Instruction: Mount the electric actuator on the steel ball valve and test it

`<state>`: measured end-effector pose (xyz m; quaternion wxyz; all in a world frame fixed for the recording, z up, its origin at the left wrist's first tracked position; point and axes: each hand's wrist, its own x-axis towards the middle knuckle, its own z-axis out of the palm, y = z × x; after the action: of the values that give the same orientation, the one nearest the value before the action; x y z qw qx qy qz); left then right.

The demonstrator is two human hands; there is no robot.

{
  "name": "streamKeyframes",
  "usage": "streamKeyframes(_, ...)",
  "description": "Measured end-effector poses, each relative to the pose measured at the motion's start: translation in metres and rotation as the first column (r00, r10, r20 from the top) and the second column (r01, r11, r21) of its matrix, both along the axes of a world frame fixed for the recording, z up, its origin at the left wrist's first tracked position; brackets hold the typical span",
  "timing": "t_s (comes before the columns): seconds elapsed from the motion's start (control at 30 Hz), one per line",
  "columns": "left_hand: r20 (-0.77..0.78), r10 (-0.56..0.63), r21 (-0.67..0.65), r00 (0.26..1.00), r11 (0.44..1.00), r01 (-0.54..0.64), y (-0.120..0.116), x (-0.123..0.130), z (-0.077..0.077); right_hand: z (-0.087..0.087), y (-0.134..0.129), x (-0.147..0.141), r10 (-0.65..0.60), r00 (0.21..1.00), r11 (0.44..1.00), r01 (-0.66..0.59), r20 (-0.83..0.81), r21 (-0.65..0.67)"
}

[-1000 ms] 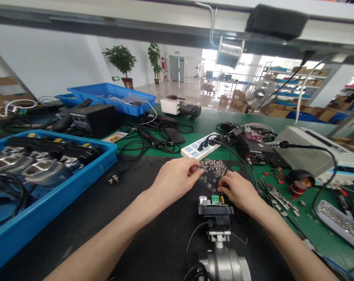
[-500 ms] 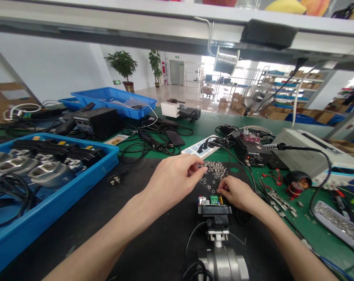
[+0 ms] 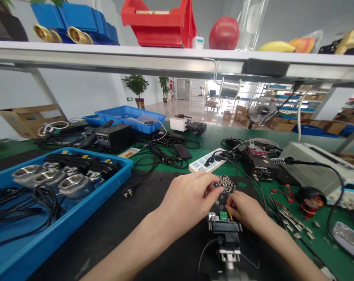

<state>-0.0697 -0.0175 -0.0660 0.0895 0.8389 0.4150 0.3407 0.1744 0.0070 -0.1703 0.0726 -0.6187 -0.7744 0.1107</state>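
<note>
My left hand (image 3: pixel 191 195) hovers above the black mat, just left of a pile of small metal nuts and washers (image 3: pixel 225 182). Its fingers are curled with the thumb close to them; whatever lies between is too small to make out. My right hand (image 3: pixel 245 207) has its fingertips pinched together beside a yellow part on an opened valve actuator (image 3: pixel 225 231). On top of that black actuator sits a green terminal block (image 3: pixel 223 216). Below it a metal bracket (image 3: pixel 229 256) leads to a valve body, blurred at the bottom edge. What the right fingers hold is hidden.
A blue tray (image 3: pixel 126 168) of valves with actuators stands at left. Behind the hands lie a power strip (image 3: pixel 206 160), a phone (image 3: pixel 183 151) and tangled cables. At right are a soldering station (image 3: pixel 260 168), a beige instrument (image 3: pixel 320 164) and loose metal bits. A shelf (image 3: pixel 165 58) spans overhead.
The view has tilted up, so more of the shelf shows and the bench sits lower. My left hand has shifted slightly right, nearer the actuator. My right hand stays beside the actuator.
</note>
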Motion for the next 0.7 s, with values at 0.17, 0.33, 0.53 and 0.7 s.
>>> streamKeyframes(0.17, -0.02, 0.012, 0.045, 1.0, 0.999, -0.011, -0.0012, -0.0014, 0.0011, 0.0048, -0.0015, -0.0004, 0.008, 1.0, 1.0, -0.007, -0.012, 0.021)
streamKeyframes(0.33, -0.015, 0.008, 0.067, 1.0, 0.998, -0.007, -0.0016, -0.0022, 0.0026, 0.005, -0.0006, 0.0017, -0.024, 0.998, 1.0, 0.023, -0.053, -0.008)
streamKeyframes(0.53, -0.018, 0.005, 0.071, 1.0, 0.998, -0.004, -0.0016, -0.0017, 0.0036, 0.0028, 0.0029, 0.0024, -0.056, 0.995, 0.997, 0.051, -0.082, -0.056)
streamKeyframes(0.7, -0.013, 0.011, 0.065, 1.0, 0.998, -0.01, -0.0049, -0.0012, 0.0058, -0.0015, 0.0025, 0.0013, -0.091, 0.991, 0.993, 0.082, -0.1, -0.089)
